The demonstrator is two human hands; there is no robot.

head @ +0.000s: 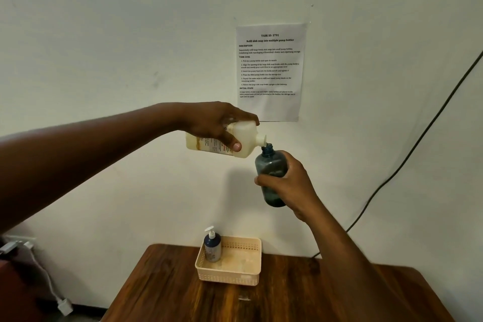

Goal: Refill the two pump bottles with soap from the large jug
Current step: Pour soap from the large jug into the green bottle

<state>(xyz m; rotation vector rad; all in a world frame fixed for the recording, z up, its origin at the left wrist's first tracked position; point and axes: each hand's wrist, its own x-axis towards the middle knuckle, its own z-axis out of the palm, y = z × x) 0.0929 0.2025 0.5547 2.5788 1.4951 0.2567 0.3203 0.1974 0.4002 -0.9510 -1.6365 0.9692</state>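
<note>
While the jug lies tipped nearly flat with its spout right at the mouth of the blue bottle, I judge the pour into the second bottle to be the step in hand. To do it well, I would keep the spout centred over that narrow neck, tilt the jug by small degrees so the soap runs thin, and hold the bottle upright and steady beneath; too sharp a tilt could send soap down the outside. I cannot make out a stream or the level inside the dark plastic, so I would watch the neck closely and ease back early.

My left hand grasps the jug from above, fingers curled over its top and thumb pressed against the label side. My right hand is wrapped round the lower body of the blue bottle, holding it up in the air, well above the table.

Below, a pump bottle with its white pump fitted stands upright in the left corner of the basket on the table, so I take that one as already done.
</note>
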